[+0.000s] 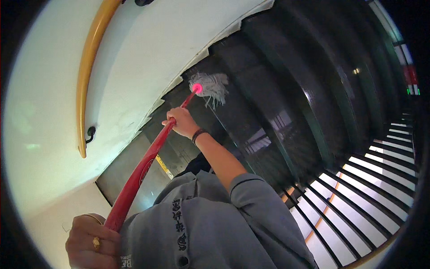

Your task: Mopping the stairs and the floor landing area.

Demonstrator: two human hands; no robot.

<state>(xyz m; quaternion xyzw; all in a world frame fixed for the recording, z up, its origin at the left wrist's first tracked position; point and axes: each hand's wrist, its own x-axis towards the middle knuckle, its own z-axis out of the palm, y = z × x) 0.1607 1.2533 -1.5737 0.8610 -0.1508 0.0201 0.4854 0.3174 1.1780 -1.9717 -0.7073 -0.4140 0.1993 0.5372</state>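
A string mop with a long red handle (142, 173) slants from the lower left up toward the stairs. Its grey strands (211, 88) lie spread on a dark, shiny stair step (231, 97) close to the wall, below a bright pink collar (197, 88). My left hand (93, 240), wearing a gold-coloured ring, grips the upper end of the handle beside my grey top. Further down the shaft, my right hand (181, 121) is wrapped around it, with a dark braided band on the wrist.
A wooden handrail (88, 74) runs along the white wall (144, 57) at the left. Dark steps (302, 67) rise in a row toward the upper right. Black metal balusters (356, 198) border the stairs on the right. A yellow strip (163, 165) marks the grey floor near my body.
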